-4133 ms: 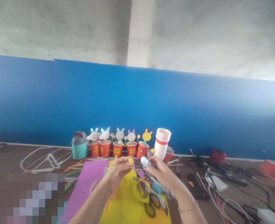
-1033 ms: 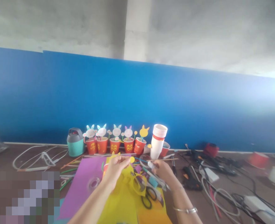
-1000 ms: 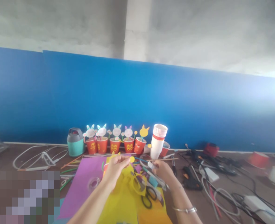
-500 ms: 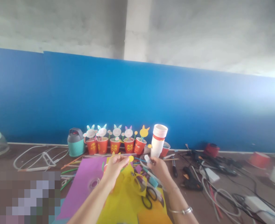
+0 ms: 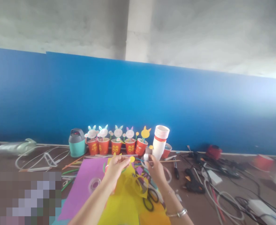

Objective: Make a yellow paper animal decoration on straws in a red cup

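My left hand (image 5: 115, 170) pinches a small yellow paper disc (image 5: 132, 159) between thumb and fingers. In my right hand (image 5: 156, 170), closed fingertips grip a small white piece (image 5: 146, 157), its kind too blurred to tell. The hands are apart, above a yellow paper sheet (image 5: 121, 203). Yellow ear tips (image 5: 117, 154) show behind my left hand; the rest there is mostly hidden. Black-handled scissors (image 5: 149, 201) and a yellow paper offcut (image 5: 141, 186) lie below my right hand. Beside my left forearm, a roll of clear tape (image 5: 95, 184) rests on purple paper (image 5: 81, 187).
Several red paper cups (image 5: 116, 147) with paper animal heads line the back. White stacked cups (image 5: 160, 142) stand right of them, a teal-grey container (image 5: 77, 143) left. A black glue gun (image 5: 194, 182), marker (image 5: 176, 168) and cables (image 5: 222, 195) lie right.
My right hand has shifted slightly left with the white piece, now turned more upright. My left hand stays nearly still. At far left, the clear container looks lying instead of upright.
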A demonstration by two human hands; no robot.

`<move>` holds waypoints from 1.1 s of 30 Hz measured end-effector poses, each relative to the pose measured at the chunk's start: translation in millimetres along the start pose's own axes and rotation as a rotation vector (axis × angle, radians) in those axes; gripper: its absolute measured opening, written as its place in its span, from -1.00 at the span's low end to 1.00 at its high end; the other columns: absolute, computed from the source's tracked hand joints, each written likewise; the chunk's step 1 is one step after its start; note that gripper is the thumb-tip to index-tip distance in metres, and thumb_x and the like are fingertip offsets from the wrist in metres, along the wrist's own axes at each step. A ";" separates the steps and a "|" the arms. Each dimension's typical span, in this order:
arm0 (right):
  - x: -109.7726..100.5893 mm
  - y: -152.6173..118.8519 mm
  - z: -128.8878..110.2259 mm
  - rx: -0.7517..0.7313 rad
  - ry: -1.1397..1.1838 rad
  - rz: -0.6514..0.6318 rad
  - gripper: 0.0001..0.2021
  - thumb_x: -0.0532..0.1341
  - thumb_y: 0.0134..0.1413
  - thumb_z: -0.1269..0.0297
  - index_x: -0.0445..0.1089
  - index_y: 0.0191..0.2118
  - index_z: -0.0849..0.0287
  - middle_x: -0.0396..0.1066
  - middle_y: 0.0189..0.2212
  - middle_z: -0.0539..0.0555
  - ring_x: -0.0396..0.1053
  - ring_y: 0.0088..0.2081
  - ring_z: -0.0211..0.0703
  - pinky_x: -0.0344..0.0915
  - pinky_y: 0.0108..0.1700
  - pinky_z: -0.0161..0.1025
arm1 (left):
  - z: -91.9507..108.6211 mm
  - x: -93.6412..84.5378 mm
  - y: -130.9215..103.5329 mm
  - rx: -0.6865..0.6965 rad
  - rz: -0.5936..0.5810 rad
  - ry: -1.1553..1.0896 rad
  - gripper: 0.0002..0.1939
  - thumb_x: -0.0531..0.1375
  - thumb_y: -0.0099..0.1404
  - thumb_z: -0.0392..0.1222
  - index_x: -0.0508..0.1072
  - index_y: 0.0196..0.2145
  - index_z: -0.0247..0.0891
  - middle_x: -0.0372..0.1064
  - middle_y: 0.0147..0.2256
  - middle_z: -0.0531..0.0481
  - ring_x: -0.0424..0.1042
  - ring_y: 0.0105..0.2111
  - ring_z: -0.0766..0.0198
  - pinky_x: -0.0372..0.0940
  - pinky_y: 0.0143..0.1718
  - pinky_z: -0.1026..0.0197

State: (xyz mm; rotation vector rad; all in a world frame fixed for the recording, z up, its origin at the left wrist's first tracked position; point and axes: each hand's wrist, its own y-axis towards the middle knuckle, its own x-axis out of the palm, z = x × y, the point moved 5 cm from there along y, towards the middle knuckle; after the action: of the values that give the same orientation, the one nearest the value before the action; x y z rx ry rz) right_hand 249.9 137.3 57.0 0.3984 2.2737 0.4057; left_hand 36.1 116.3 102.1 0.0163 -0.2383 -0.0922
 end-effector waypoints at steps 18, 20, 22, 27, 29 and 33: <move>7.5 -7.6 -1.5 -0.111 -0.145 -0.109 -0.69 0.17 0.03 0.42 0.48 -0.08 0.13 0.51 -0.08 0.15 0.39 0.01 0.04 0.25 0.08 -0.15 | -0.2 0.5 -0.3 0.004 0.012 -0.016 -0.71 0.40 -0.09 0.00 0.52 -0.54 -0.28 0.42 -0.57 0.03 0.36 -0.48 0.30 0.23 -0.30 0.24; 9.6 -8.5 -3.5 -0.112 -0.172 -0.126 -0.71 0.19 0.00 0.45 0.50 -0.12 0.14 0.53 -0.12 0.15 0.40 -0.02 0.07 0.25 0.06 -0.13 | 0.5 0.7 -0.7 0.011 0.008 0.006 -0.70 0.39 -0.08 0.02 0.52 -0.54 -0.28 0.42 -0.57 0.02 0.36 -0.48 0.29 0.23 -0.32 0.24; 10.7 -8.1 -3.9 -0.089 -0.179 -0.133 -0.71 0.19 0.00 0.47 0.51 -0.13 0.15 0.53 -0.12 0.16 0.40 -0.01 0.08 0.25 0.06 -0.12 | 0.8 0.8 -1.0 0.014 0.007 0.022 -0.68 0.39 -0.09 0.04 0.52 -0.54 -0.28 0.43 -0.56 0.02 0.36 -0.48 0.28 0.22 -0.32 0.24; -3.5 -0.1 6.9 0.042 -0.196 -0.177 -0.72 0.17 0.09 0.47 0.46 -0.07 0.19 0.50 -0.07 0.19 0.41 0.00 0.03 0.29 0.04 -0.12 | 1.1 -0.2 -0.5 0.011 0.017 0.013 -0.69 0.39 -0.09 0.03 0.52 -0.53 -0.28 0.42 -0.57 0.03 0.35 -0.49 0.29 0.21 -0.34 0.24; -19.8 3.6 19.8 0.141 -0.218 -0.214 -0.82 0.16 0.20 0.38 0.47 -0.15 0.27 0.50 -0.17 0.23 0.45 -0.13 0.00 0.36 -0.04 -0.08 | 1.0 -0.2 0.1 0.010 0.007 0.000 -0.70 0.39 -0.08 0.01 0.52 -0.53 -0.28 0.41 -0.57 0.04 0.34 -0.50 0.30 0.20 -0.35 0.25; -49.7 4.0 43.9 0.268 -0.237 -0.316 -0.71 0.19 0.25 0.21 0.34 0.05 0.14 0.36 0.04 0.14 0.40 -0.06 -0.06 0.41 -0.06 -0.03 | -2.3 -0.3 2.2 0.003 -0.008 -0.008 -0.72 0.39 -0.06 0.00 0.53 -0.52 -0.29 0.42 -0.55 0.04 0.34 -0.48 0.31 0.21 -0.32 0.25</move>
State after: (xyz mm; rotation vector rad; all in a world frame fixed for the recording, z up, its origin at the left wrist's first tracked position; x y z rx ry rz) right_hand 315.5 128.1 62.3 0.2009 2.1130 -0.1040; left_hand 36.5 118.5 99.9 0.0201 -0.2460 -0.1001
